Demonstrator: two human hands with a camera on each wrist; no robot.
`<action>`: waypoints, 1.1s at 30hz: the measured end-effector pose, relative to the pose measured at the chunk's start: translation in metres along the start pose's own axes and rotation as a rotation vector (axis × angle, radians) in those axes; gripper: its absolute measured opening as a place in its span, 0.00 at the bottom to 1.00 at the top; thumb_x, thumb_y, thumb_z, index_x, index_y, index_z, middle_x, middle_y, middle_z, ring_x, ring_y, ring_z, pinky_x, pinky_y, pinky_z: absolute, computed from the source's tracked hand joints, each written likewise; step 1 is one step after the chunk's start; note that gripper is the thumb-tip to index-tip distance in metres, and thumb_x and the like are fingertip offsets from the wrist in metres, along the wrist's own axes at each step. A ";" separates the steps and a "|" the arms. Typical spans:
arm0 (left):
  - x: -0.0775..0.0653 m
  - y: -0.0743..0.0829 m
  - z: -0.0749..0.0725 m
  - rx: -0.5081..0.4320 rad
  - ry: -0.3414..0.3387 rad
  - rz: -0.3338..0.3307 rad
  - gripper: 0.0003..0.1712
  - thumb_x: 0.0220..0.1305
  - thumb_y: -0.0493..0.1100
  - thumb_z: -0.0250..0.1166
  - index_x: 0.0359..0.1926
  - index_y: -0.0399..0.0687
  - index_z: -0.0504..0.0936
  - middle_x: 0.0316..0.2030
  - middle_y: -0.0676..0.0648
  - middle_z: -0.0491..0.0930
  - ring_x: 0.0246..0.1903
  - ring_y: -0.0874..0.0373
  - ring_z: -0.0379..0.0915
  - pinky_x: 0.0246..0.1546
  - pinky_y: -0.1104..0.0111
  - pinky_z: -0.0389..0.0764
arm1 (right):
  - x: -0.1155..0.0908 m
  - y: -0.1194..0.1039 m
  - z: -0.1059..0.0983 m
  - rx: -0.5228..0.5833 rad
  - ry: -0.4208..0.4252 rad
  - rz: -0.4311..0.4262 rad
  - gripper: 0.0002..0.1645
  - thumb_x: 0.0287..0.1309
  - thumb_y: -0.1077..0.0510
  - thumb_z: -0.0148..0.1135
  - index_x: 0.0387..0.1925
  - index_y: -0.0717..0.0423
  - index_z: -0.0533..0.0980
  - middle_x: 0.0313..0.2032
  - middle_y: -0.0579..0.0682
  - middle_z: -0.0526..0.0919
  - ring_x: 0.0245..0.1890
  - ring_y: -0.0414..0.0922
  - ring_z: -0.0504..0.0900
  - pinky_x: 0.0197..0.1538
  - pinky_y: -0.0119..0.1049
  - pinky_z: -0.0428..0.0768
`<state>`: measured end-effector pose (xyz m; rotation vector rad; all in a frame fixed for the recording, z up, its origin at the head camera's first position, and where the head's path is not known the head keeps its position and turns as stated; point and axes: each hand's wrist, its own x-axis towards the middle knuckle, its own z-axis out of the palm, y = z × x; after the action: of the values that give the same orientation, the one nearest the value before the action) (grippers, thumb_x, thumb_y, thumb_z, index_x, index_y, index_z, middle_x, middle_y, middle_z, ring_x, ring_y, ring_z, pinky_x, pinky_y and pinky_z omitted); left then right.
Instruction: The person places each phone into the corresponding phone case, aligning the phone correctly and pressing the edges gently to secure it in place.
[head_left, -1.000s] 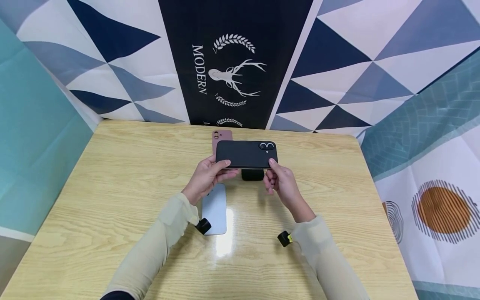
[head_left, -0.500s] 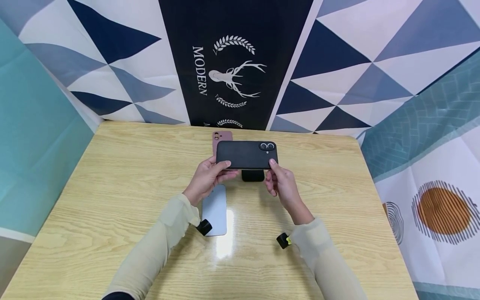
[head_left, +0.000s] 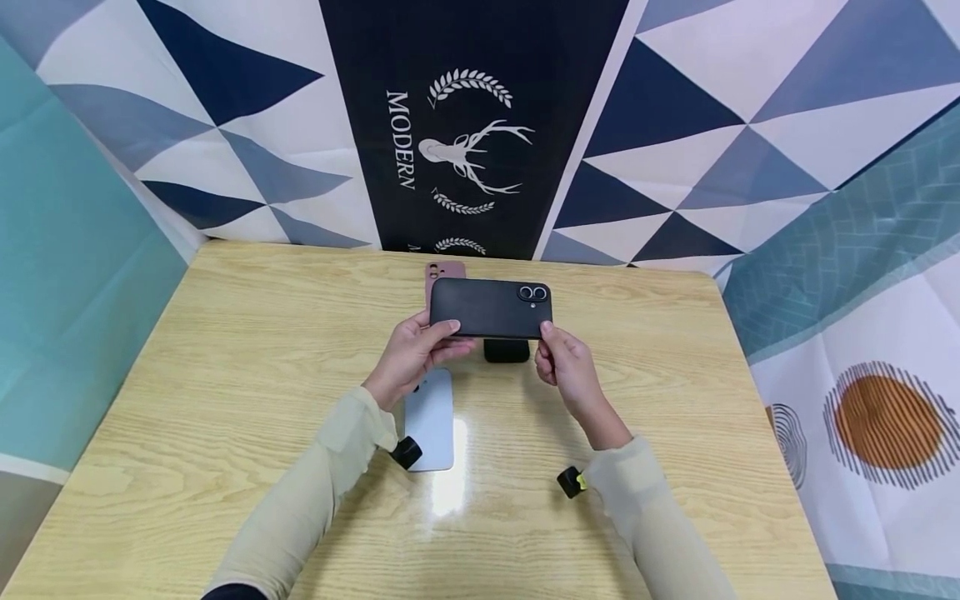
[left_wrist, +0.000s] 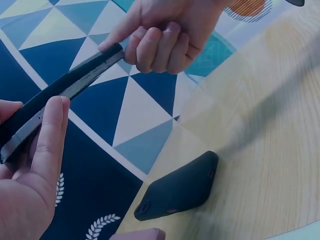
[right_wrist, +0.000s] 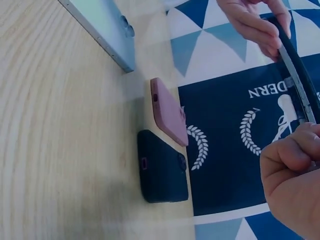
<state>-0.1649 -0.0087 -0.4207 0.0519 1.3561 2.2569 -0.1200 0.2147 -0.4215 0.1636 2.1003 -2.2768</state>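
Both hands hold a phone in a black case [head_left: 491,308] sideways above the table, its back and twin lenses facing the head camera. My left hand [head_left: 408,354] grips the left end, thumb on the back and fingers underneath. At the other end my right hand [head_left: 572,371] pinches the lower corner, the remaining fingers curled in. A silvery strip of the phone's side [left_wrist: 82,82] shows along the dark case in the left wrist view. Beneath lie a black phone case [right_wrist: 161,172] and a pink phone case [right_wrist: 168,112], side by side.
A pale blue phone [head_left: 430,429] lies face down on the wooden table [head_left: 247,358], near my left wrist. Patterned cloth [head_left: 457,125] hangs just behind the table's far edge. A small black camera [head_left: 572,482] sits at the right wrist.
The held phone has shifted very slightly up and left, tilting a little. My right hand's lower fingers have curled in closer. The things on the table stay put.
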 end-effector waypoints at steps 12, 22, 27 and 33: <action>-0.002 -0.001 0.000 -0.004 0.008 -0.006 0.14 0.66 0.36 0.55 0.51 0.37 0.72 0.32 0.48 0.85 0.32 0.59 0.84 0.41 0.71 0.83 | -0.003 0.002 0.004 0.104 -0.006 0.045 0.28 0.71 0.44 0.40 0.17 0.54 0.64 0.10 0.44 0.70 0.10 0.35 0.64 0.15 0.24 0.63; -0.002 0.001 0.004 -0.005 -0.012 0.015 0.11 0.66 0.35 0.55 0.48 0.38 0.73 0.31 0.48 0.85 0.32 0.59 0.84 0.41 0.70 0.83 | -0.004 0.000 0.012 0.076 -0.156 0.067 0.29 0.68 0.41 0.44 0.17 0.53 0.71 0.11 0.42 0.72 0.11 0.35 0.67 0.15 0.23 0.65; -0.002 -0.002 0.006 0.026 -0.048 0.028 0.13 0.66 0.36 0.56 0.49 0.37 0.73 0.31 0.48 0.85 0.33 0.58 0.84 0.42 0.69 0.83 | -0.003 0.002 0.018 0.129 -0.174 0.078 0.26 0.68 0.47 0.46 0.16 0.52 0.73 0.11 0.42 0.73 0.10 0.34 0.67 0.14 0.23 0.66; -0.002 -0.004 0.007 0.038 -0.059 0.023 0.14 0.66 0.38 0.56 0.50 0.36 0.73 0.31 0.48 0.86 0.33 0.59 0.84 0.42 0.70 0.83 | -0.001 0.000 0.022 0.184 -0.175 0.018 0.23 0.68 0.57 0.45 0.15 0.53 0.71 0.09 0.42 0.72 0.08 0.33 0.65 0.14 0.23 0.64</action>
<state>-0.1598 -0.0024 -0.4197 0.1467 1.3742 2.2303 -0.1204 0.1926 -0.4199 -0.0116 1.8003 -2.3758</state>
